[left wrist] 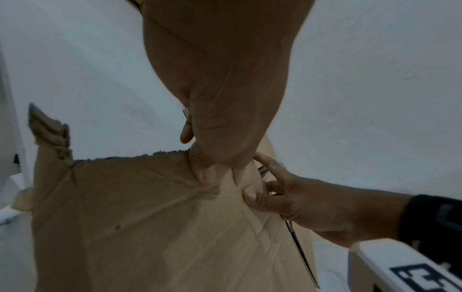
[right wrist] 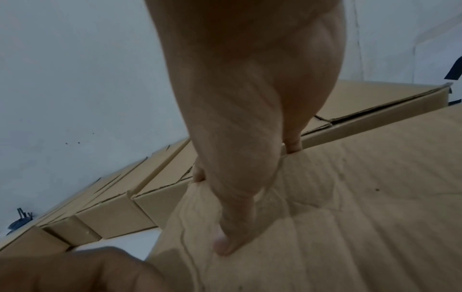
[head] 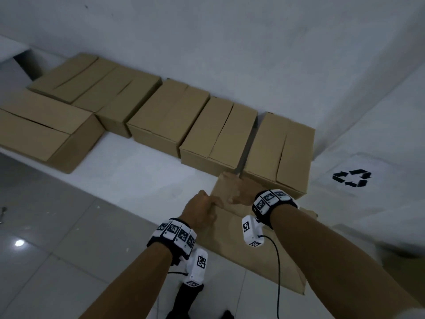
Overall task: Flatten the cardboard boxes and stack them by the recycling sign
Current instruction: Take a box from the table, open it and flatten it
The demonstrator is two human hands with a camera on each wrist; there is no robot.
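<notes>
A flattened cardboard box [head: 227,236] stands tilted on the floor in front of me, with both hands at its top edge. My left hand [head: 202,208] pinches the creased top corner, thumb on the near face [left wrist: 220,154]. Just to its right, my right hand [head: 241,192] curls its fingers over the same edge, thumb pressed on the panel [right wrist: 237,187]. In the left wrist view the cardboard [left wrist: 150,217] has a torn top edge. The recycling sign [head: 351,178] is a black symbol on a white sheet on the floor at right.
Several closed, unflattened boxes [head: 167,116] line the white wall behind, the nearest one [head: 280,153] just beyond my right hand and next to the sign. Grey floor tiles [head: 57,238] lie at left. Wrist-camera cables hang below my arms.
</notes>
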